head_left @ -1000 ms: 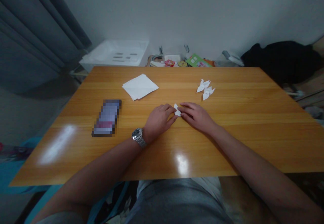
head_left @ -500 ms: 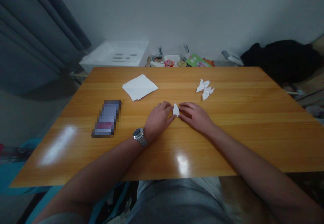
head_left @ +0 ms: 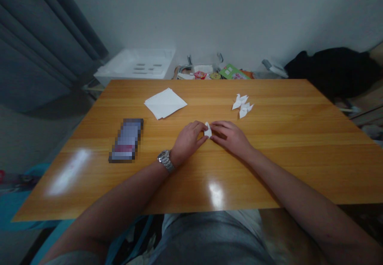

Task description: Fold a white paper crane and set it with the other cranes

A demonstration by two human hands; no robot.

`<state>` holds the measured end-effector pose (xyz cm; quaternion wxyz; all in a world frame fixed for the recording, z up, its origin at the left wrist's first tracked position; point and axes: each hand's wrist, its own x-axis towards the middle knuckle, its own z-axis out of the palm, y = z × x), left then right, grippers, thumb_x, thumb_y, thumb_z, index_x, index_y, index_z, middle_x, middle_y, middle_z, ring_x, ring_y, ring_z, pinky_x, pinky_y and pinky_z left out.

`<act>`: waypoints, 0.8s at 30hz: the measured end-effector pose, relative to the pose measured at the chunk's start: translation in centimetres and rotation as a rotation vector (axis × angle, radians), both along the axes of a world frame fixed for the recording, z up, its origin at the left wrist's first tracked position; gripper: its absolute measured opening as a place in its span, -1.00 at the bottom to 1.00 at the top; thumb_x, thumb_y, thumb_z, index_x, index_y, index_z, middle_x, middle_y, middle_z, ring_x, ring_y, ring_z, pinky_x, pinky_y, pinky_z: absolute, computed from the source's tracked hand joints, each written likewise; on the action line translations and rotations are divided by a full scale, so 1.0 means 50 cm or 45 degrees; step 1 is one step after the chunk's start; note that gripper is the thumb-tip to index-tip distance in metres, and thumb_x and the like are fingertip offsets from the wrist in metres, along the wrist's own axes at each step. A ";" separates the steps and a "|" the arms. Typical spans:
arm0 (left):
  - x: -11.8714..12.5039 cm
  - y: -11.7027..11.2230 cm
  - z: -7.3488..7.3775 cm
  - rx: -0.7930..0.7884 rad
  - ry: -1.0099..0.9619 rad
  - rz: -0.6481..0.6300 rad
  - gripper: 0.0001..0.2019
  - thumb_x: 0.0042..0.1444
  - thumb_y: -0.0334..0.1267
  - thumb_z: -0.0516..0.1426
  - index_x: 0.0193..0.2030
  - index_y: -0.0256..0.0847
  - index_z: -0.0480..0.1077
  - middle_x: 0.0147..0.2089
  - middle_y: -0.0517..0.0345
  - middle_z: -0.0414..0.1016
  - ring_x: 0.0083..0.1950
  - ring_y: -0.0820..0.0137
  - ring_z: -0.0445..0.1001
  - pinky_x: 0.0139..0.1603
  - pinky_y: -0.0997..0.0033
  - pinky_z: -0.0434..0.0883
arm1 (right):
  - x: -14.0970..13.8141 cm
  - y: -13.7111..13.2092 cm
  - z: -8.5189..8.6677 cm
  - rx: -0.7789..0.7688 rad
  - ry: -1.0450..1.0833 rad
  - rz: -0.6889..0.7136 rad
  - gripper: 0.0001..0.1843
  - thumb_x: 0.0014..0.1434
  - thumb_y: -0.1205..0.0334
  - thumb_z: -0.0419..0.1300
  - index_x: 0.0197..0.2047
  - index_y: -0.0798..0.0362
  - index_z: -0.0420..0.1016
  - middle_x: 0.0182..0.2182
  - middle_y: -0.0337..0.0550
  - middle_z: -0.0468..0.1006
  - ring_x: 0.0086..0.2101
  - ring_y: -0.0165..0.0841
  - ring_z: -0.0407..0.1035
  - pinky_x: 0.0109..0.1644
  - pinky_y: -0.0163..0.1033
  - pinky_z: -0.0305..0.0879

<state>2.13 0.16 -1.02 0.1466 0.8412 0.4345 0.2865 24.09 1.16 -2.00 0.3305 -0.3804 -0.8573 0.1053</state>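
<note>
A small folded piece of white paper (head_left: 208,131) lies on the wooden table between my two hands. My left hand (head_left: 189,138), with a metal watch (head_left: 165,160) on its wrist, grips the paper's left side; a fingertip lies over its upper part. From the other side, my right hand (head_left: 232,138) holds the paper's right edge between thumb and fingers. Beyond my right hand stand two folded white paper birds (head_left: 240,101) close together. A stack of white paper sheets (head_left: 165,103) rests beyond my left hand.
A phone with a blurred screen (head_left: 126,140) lies on the table (head_left: 269,169), left of my left arm. Past the far edge are a white tray-like box (head_left: 134,65), a green booklet (head_left: 233,72) and assorted small items. Black cloth (head_left: 332,71) is heaped at the right.
The left fingertips have shifted slightly right, over the upper part of the folded paper, covering more of it. The right hand has barely moved.
</note>
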 end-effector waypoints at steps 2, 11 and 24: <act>0.000 0.001 -0.003 -0.026 -0.037 0.011 -0.85 0.27 -0.30 0.21 -0.06 -0.20 0.39 -0.06 0.06 0.51 -0.01 0.26 0.48 0.07 0.23 0.43 | -0.002 0.001 0.000 -0.010 0.040 0.014 -0.73 0.28 0.22 0.29 0.04 0.04 0.56 0.02 0.05 0.58 0.02 -0.12 0.46 0.13 0.03 0.41; -0.008 0.008 -0.006 -0.065 -0.075 -0.038 -0.90 0.30 -0.29 0.18 -0.07 -0.19 0.44 -0.04 0.06 0.51 0.00 0.28 0.49 0.08 0.23 0.45 | -0.005 0.004 -0.005 -0.100 0.153 0.093 -0.86 0.29 0.25 0.28 -0.07 -0.02 0.52 -0.08 -0.04 0.56 -0.03 -0.17 0.44 0.08 0.01 0.38; -0.013 0.002 -0.001 -0.073 -0.083 -0.026 -0.90 0.31 -0.25 0.18 -0.08 -0.15 0.49 -0.01 0.10 0.54 0.00 0.32 0.53 0.06 0.31 0.48 | -0.005 0.001 0.000 -0.155 0.148 0.092 -0.88 0.29 0.23 0.27 -0.10 -0.03 0.61 -0.09 -0.04 0.54 -0.06 -0.19 0.45 0.07 0.00 0.41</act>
